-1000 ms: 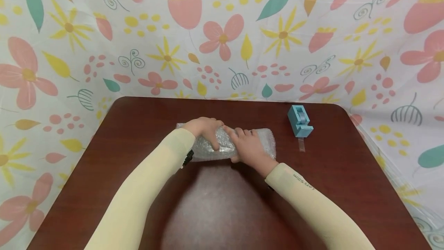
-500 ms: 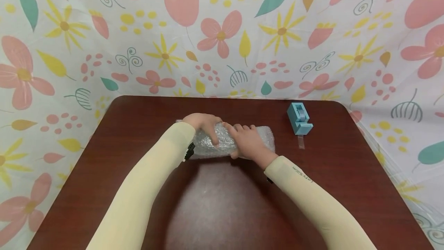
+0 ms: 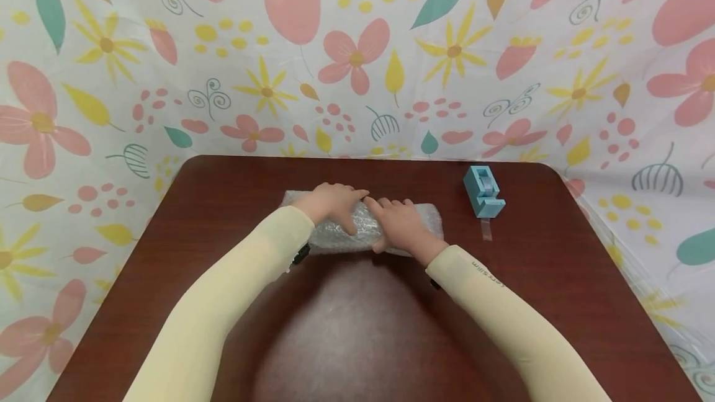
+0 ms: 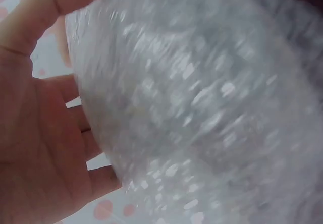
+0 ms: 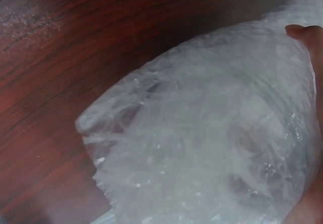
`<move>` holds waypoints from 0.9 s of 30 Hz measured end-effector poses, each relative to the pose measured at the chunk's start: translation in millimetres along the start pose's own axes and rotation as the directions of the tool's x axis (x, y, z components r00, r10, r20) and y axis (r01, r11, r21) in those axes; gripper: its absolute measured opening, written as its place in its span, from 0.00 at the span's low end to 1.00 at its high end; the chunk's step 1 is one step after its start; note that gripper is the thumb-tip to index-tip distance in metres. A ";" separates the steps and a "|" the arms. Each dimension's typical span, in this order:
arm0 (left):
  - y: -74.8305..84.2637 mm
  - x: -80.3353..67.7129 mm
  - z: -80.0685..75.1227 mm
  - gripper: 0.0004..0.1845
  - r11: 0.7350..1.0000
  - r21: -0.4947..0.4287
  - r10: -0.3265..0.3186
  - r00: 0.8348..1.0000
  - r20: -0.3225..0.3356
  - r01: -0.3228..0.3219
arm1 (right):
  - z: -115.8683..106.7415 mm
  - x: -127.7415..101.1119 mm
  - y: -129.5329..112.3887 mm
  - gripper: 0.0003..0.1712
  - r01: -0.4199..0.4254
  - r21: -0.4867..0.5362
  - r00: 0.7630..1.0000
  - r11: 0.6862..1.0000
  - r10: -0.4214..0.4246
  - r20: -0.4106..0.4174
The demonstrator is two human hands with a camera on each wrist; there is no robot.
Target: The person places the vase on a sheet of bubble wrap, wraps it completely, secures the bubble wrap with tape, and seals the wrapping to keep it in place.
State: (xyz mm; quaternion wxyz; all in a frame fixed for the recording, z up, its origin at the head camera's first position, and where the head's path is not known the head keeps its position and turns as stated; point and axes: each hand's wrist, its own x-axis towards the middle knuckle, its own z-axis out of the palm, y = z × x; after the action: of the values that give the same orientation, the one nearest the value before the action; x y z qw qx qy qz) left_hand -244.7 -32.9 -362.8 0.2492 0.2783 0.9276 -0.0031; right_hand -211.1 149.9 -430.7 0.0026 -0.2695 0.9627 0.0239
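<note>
The bubble wrap [image 3: 365, 228] looks glossy, bumpy plastic; the table [image 3: 346, 327], shiny wood.

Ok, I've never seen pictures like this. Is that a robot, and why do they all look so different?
No robot here, just a person's two bare hands. The wide picture comes from a camera worn on the head, looking forward and down. The other two come from cameras on the wrists, so everything looks huge.

The left hand and right hand hold some bubble wrap on a dark red table. I can't tell what's inside, if anything. To the right sits a blue tape dispenser, with a strip of clear tape in front. Behind the table hangs a flowery sheet.
</note>
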 end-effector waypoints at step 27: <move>-5.9 -25.0 86.9 0.68 0.957 0.264 0.066 0.804 -0.592 0.117 | -11.3 19.1 14.3 0.62 -0.026 0.145 0.981 0.989 -0.003 0.195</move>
State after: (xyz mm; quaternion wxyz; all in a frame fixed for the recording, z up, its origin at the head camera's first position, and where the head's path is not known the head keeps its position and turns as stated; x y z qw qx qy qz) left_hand -189.7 -63.3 -428.0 -0.0971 0.2858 0.9518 -0.0540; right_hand -234.7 151.7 -419.1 0.1166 -0.2594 0.9585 -0.0207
